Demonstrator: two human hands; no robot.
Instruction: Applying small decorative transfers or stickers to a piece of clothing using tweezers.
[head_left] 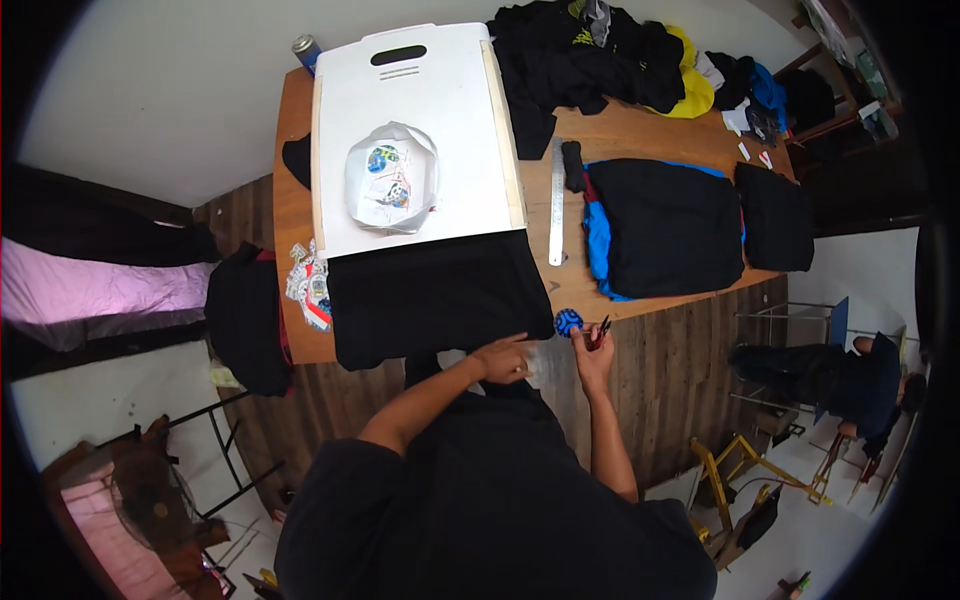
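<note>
My left hand [505, 358] is closed on a pale sheet of paper [538, 362] at the near edge of the wooden table [292, 215]. My right hand [592, 352] grips small red-handled scissors [601, 331] right beside a round blue printed cutout [568, 322]. Both hands hover just below a black garment [435, 295] that hangs over the table's front edge. A large white board [410, 120] lies on the garment, carrying a crumpled white sheet with colourful prints [392, 178].
A metal ruler [556, 205] lies right of the board. Folded black and blue clothes [665, 225] and a clothing pile [600, 50] fill the table's right and far side. Printed scraps [310, 285] sit at left, a can [305, 48] at the far corner. Another person [850, 380] sits at right.
</note>
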